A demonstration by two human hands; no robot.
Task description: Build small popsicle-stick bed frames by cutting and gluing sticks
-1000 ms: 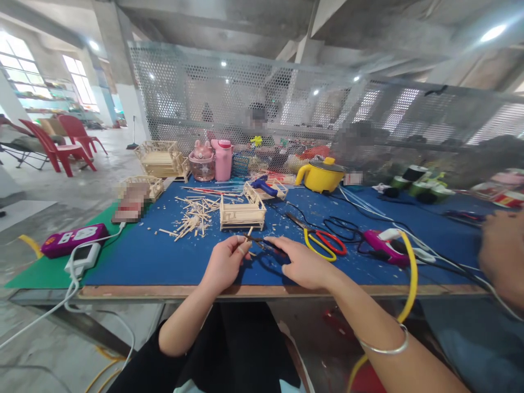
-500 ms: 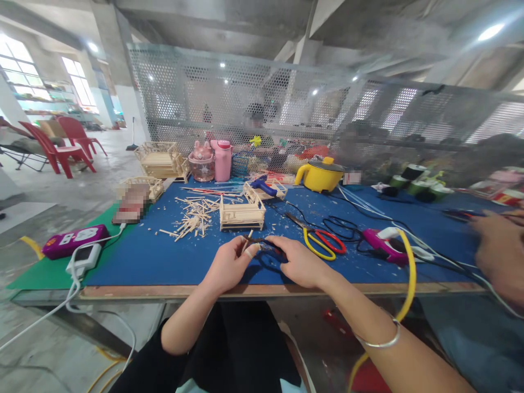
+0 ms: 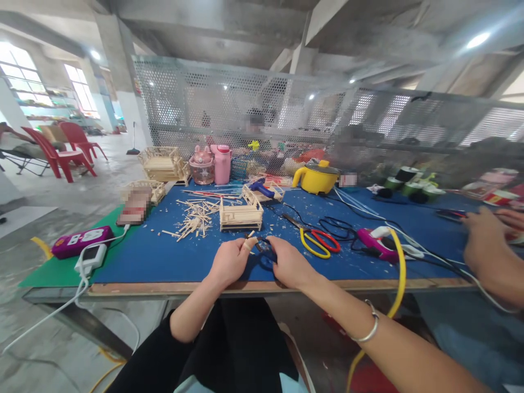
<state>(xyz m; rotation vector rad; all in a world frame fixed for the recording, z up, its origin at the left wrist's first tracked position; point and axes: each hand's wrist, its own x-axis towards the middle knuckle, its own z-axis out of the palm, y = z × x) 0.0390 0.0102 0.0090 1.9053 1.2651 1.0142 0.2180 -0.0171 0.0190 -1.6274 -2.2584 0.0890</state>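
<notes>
Close to the table's front edge, my left hand point(image 3: 231, 260) is closed on a short thin wooden stick point(image 3: 250, 234). My right hand point(image 3: 290, 262) grips a black-handled hand tool point(image 3: 264, 245), like small scissors or pliers; its exact kind is unclear. The tool's front end meets the stick by my left fingertips. Just beyond the hands stands a small wooden stick frame point(image 3: 241, 215), like a miniature bed. Loose wooden sticks point(image 3: 197, 215) lie in a pile to its left. Scissors with red and yellow handles point(image 3: 315, 240) rest to the right of my right hand.
A blue glue gun point(image 3: 262, 189) lies on another stick frame behind. Wooden frames point(image 3: 161, 164), a pink bottle point(image 3: 222, 165) and a yellow pot point(image 3: 317, 179) line the back. Cables and a purple power strip point(image 3: 379, 244) are at right, beside another person's hand point(image 3: 487, 234).
The view has shifted slightly. My hands stay together at the stick, with the right hand's fingers wrapped more around the tool's handles. The other person's hand has moved a little.
</notes>
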